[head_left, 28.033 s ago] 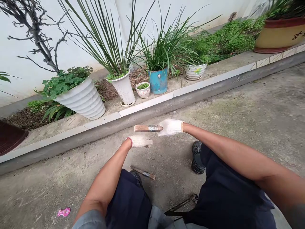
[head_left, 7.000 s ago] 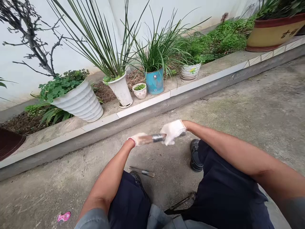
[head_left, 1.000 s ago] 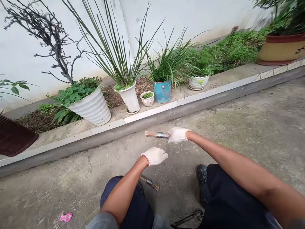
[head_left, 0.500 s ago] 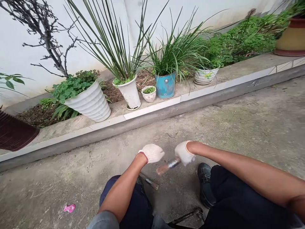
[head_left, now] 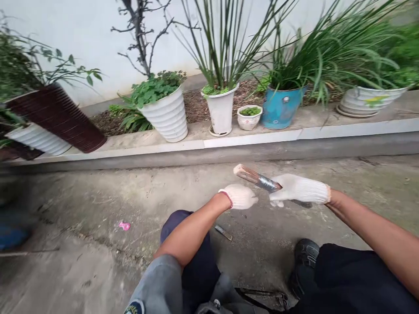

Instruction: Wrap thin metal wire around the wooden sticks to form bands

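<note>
My right hand (head_left: 293,188), in a white knit glove, is closed around a wooden-handled tool (head_left: 250,175). Its worn wooden end points up and left, with a silvery band next to my fingers. A dark flat part shows below the glove; its full shape is hidden. My left hand (head_left: 241,196), gloved too, is curled shut just left of the right one, apart from it. Whatever it may hold is hidden. Below it on the concrete, partly behind my knee, lies another tool (head_left: 224,232) with a grey band and a brownish end.
A low raised ledge (head_left: 252,144) runs across in front. Along it stand a ribbed white pot (head_left: 166,115), a tall white pot (head_left: 220,111), a small pot (head_left: 249,120), a blue bucket (head_left: 283,109) and a dark brown pot (head_left: 62,115). A pink object (head_left: 124,225) lies on the ground.
The view has turned left. My right hand has lifted and rotated the tool, so its wooden end now points up-left instead of down-left. My left hand stays curled.
</note>
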Action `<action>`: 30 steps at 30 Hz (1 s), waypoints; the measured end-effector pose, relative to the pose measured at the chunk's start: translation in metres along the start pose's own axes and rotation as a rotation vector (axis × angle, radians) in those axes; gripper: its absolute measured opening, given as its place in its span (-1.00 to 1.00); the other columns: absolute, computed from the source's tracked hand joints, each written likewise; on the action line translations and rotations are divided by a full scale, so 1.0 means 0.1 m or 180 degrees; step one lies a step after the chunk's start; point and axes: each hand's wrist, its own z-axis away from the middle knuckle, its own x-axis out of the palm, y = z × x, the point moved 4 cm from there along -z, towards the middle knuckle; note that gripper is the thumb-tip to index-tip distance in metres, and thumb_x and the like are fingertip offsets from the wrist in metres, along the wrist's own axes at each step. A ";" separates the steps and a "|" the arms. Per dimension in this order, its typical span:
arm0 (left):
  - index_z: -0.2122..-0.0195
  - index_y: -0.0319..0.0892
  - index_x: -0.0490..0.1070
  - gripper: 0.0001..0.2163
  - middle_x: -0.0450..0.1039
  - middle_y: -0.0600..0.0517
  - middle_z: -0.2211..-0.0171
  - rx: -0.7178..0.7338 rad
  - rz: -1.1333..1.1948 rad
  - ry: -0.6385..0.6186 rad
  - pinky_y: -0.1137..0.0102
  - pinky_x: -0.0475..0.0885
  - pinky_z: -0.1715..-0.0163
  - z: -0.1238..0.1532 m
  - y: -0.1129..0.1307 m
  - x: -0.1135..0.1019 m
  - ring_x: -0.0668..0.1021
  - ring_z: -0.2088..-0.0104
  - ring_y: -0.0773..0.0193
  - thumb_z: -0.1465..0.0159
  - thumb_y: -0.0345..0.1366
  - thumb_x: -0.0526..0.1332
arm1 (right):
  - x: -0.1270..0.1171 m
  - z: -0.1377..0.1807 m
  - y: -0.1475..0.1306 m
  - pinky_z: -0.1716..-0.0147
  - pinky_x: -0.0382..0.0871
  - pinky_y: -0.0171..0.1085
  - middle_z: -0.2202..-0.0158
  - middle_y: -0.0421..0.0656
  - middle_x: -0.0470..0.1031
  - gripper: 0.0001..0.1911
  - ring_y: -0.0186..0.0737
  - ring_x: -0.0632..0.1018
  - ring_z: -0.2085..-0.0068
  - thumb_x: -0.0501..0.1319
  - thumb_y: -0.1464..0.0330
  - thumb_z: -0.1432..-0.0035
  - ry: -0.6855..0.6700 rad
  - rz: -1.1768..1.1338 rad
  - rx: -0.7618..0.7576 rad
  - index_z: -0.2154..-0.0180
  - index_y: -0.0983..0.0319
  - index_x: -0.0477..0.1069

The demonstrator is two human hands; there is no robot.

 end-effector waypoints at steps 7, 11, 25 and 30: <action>0.11 -0.20 0.58 -0.53 0.62 -0.16 0.14 -0.0641 0.0197 0.0325 0.28 0.46 0.15 0.43 0.10 0.36 0.62 0.16 0.06 -0.46 -0.02 -0.05 | 0.38 0.01 -0.18 0.32 0.36 -0.21 0.33 0.01 0.61 -0.58 -0.10 0.55 0.38 0.26 0.16 0.05 -0.0299 -0.0142 -0.0122 0.15 0.24 0.46; 0.03 -0.22 0.55 -0.46 0.60 -0.23 0.12 -0.1453 0.0281 0.1034 0.17 0.50 0.11 0.86 0.47 1.03 0.63 0.11 -0.02 -0.43 0.09 -0.06 | 0.47 0.08 -0.06 0.32 0.32 -0.21 0.33 0.03 0.60 -0.48 -0.12 0.52 0.40 0.25 0.13 0.01 -0.0110 -0.0314 -0.0191 0.03 0.23 0.41; 0.15 -0.15 0.61 -0.55 0.63 -0.24 0.22 -0.0677 0.0676 -0.0047 0.08 0.56 0.31 0.63 1.00 2.31 0.67 0.13 -0.11 -0.41 -0.12 -0.08 | 0.62 0.30 0.23 0.28 0.36 -0.10 0.40 0.00 0.53 -0.64 0.03 0.52 0.35 0.20 -0.06 0.06 0.0633 0.0641 0.0195 0.46 0.07 0.29; 0.05 -0.24 0.61 -0.47 0.62 -0.26 0.12 -0.0715 0.0728 -0.0458 0.11 0.56 0.21 0.57 1.07 2.44 0.65 0.06 -0.09 -0.43 -0.07 -0.12 | 0.49 0.12 0.61 0.38 0.29 -0.15 0.45 -0.10 0.48 -0.60 -0.01 0.48 0.38 0.23 -0.06 0.07 0.0788 0.0848 0.0167 0.42 0.11 0.32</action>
